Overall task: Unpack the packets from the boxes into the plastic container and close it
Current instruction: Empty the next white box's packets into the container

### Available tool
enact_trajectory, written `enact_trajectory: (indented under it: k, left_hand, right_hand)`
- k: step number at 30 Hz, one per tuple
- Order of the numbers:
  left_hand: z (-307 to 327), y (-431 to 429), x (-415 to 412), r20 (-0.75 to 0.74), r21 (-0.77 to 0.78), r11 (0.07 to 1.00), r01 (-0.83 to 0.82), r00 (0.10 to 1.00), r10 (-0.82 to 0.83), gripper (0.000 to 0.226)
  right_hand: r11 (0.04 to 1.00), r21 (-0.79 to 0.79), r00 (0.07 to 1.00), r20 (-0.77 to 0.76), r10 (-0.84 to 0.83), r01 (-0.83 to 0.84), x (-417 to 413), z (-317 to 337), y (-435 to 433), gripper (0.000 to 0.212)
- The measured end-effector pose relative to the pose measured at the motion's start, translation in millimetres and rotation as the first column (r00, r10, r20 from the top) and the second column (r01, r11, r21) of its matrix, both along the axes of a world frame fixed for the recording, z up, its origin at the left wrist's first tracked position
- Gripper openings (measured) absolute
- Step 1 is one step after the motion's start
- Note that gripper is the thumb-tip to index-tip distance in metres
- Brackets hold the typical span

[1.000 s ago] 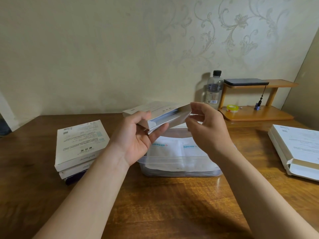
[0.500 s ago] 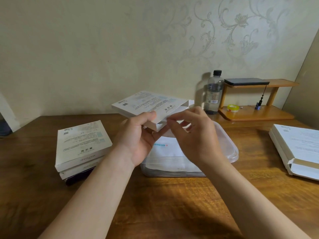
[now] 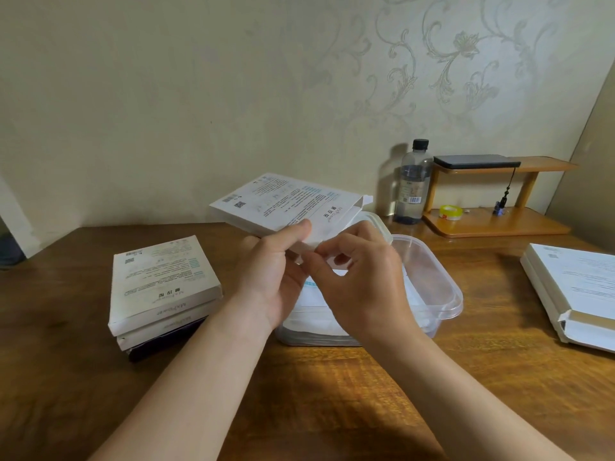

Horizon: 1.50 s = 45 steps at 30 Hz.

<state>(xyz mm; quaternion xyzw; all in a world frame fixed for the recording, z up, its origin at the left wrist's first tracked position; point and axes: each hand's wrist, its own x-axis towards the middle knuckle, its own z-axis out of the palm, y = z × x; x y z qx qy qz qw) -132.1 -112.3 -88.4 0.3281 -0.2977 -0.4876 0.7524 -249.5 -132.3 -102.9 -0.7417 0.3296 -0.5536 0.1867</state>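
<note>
Since a second ago the right hand (image 3: 359, 281) has left the far open end of the box (image 3: 286, 202) and come in beside the left thumb, and the box has tipped so that its printed face is now showing.

The left hand (image 3: 269, 277) is gripping the box by its near corner, thumb lying on top and fingers curled underneath. The right hand is touching that same corner, its fingers curled in tight and its thumb and forefinger pinching a white edge there; whether that edge is a flap or a packet end cannot be told. At the end away from both hands, a flap of the box is standing open.

Directly below the two hands the plastic container (image 3: 319, 339) is sitting on the table (image 3: 332, 394), with white packets (image 3: 312, 314) lying flat inside it. Its clear lid (image 3: 429, 277) is leaning just beyond the right hand's knuckles. Outward of the left wrist a stack of boxes (image 3: 163, 287) is waiting, and well out past the right forearm an opened box (image 3: 579, 287) is lying flat.
</note>
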Motion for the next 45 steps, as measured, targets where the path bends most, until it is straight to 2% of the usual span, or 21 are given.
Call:
enact_trajectory:
  k: [3,6,9,12,17,22,26,28,31,33,37,40,45]
  left_hand:
    - [2,0,0,-0.085,-0.011,1.0,0.021,0.996,-0.022,0.04]
    - [2,0,3,-0.105,-0.015,0.999,-0.031,0.994,0.029,0.036]
    - [5,1,6,-0.14,-0.013,0.999,-0.052,0.989,0.05,0.032]
    - [8,1,8,-0.166,-0.001,0.999,-0.039,0.985,0.039,0.034]
    - [6,3,5,-0.123,0.011,0.999,0.038,0.992,-0.036,0.034]
    - [3,2,4,-0.01,0.04,0.996,0.083,0.997,-0.083,0.035]
    - [1,2,4,0.051,0.044,0.994,0.102,0.993,-0.104,0.04]
    - [1,2,1,0.064,0.053,0.994,0.098,0.993,-0.102,0.037]
    - [-1,2,-5,0.057,0.07,0.993,0.099,0.993,-0.103,0.035]
    - [-2,1,-7,0.05,0.077,0.993,0.087,0.995,-0.091,0.035]
    - [-4,-1,-11,0.077,0.052,0.997,0.055,0.995,-0.059,0.039]
    - [-5,0,-13,0.132,-0.005,0.995,0.103,0.986,-0.102,0.048]
    - [-3,5,-17,0.141,-0.029,0.99,0.141,0.981,-0.136,0.044]
  right_hand:
    - [0.997,-0.047,0.998,0.035,-0.06,0.062,2,-1,0,0.011]
    - [0.999,-0.032,0.999,-0.01,-0.037,0.036,1,-2,0,0.007]
    - [0.993,0.081,0.995,-0.032,0.092,-0.09,-4,5,-2,0.004]
    - [0.948,0.249,0.979,0.09,0.18,-0.197,-11,14,-9,0.02]
    - [0.738,0.507,0.883,0.386,0.267,-0.445,-17,23,-10,0.028]
    - [0.507,0.586,0.771,0.546,0.328,-0.632,-25,31,-13,0.02]
    - [0.411,0.584,0.711,0.629,0.315,-0.7,-29,33,-16,0.023]
    - [0.393,0.592,0.706,0.645,0.293,-0.704,-30,33,-18,0.029]
    - [0.4,0.601,0.712,0.66,0.241,-0.693,-26,31,-19,0.011]
    - [0.406,0.604,0.709,0.68,0.185,-0.685,-22,27,-21,0.014]
    - [0.421,0.615,0.71,0.695,0.11,-0.667,-20,28,-24,0.015]
    - [0.437,0.623,0.724,0.682,0.101,-0.649,-21,30,-24,0.011]
    - [0.48,0.658,0.772,0.632,0.069,-0.581,-21,31,-26,0.029]
